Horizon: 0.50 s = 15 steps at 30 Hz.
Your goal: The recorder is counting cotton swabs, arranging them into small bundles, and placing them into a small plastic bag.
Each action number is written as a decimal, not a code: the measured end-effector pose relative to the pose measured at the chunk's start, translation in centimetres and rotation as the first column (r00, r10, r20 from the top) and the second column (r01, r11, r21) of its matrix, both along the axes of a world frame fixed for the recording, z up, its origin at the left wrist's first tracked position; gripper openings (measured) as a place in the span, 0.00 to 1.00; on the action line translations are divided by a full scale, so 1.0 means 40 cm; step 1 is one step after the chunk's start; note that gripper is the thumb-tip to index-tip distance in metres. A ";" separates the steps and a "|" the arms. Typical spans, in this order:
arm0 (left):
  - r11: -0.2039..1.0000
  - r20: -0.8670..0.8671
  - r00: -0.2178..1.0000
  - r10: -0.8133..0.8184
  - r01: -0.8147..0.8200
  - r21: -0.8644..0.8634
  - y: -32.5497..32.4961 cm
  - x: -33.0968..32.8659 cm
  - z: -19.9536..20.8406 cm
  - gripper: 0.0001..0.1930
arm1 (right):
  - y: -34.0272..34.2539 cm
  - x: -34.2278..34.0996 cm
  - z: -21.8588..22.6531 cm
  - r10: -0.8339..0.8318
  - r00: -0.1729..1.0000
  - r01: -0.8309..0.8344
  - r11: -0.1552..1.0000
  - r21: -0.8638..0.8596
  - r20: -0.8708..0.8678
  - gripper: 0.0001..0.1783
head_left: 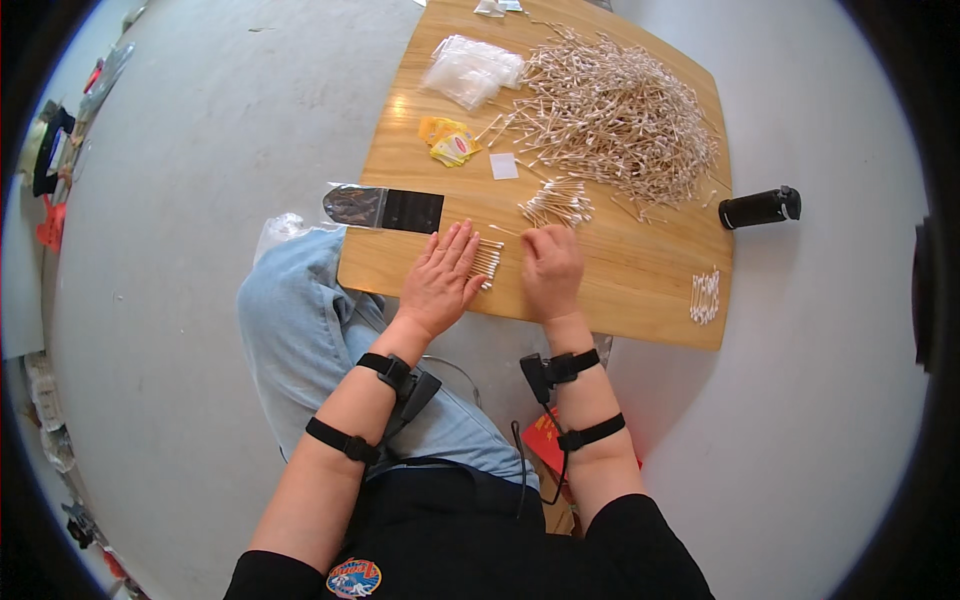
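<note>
My left hand [438, 282] lies flat with its fingers stretched over a neat row of cotton swabs [487, 262] near the table's front edge. Part of that row is hidden under the palm and fingers. Just to the right, my right hand [553, 270] is closed in a pinch on a single cotton swab [503, 231], whose tip points left toward the row. Beyond the right knuckles sits a small loose pile of cotton swabs [557, 201]. A clear pouch with a black panel [413, 211] lies flat beside the left fingertips.
A large heap of cotton swabs [625, 115] covers the far right of the wooden table [640, 270]. Clear plastic bags [470, 70], yellow cards [452, 143] and a white square [504, 166] lie farther back. More swabs [705, 297] line the right edge, near a black cylinder [760, 208].
</note>
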State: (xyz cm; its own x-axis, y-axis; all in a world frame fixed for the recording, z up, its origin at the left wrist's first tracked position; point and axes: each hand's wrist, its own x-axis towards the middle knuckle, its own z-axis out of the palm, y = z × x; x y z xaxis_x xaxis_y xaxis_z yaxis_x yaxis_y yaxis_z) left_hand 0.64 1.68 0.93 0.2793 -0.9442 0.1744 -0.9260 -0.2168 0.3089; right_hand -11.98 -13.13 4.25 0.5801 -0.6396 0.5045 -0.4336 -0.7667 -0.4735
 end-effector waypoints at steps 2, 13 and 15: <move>1.000 -0.016 1.000 -0.001 0.001 -0.012 0.000 -0.001 0.003 0.32 | 0.019 0.033 -0.002 0.095 0.995 -0.094 0.994 0.060 -0.015 0.04; 0.999 -0.060 0.998 0.013 -0.016 -0.052 -0.007 -0.006 0.004 0.34 | 0.036 0.011 -0.015 0.115 0.993 -0.112 0.977 0.180 -0.004 0.06; 0.998 -0.059 0.997 0.046 -0.048 -0.038 -0.014 -0.010 0.002 0.34 | 0.052 -0.015 -0.012 0.070 0.998 -0.070 0.971 0.227 0.011 0.06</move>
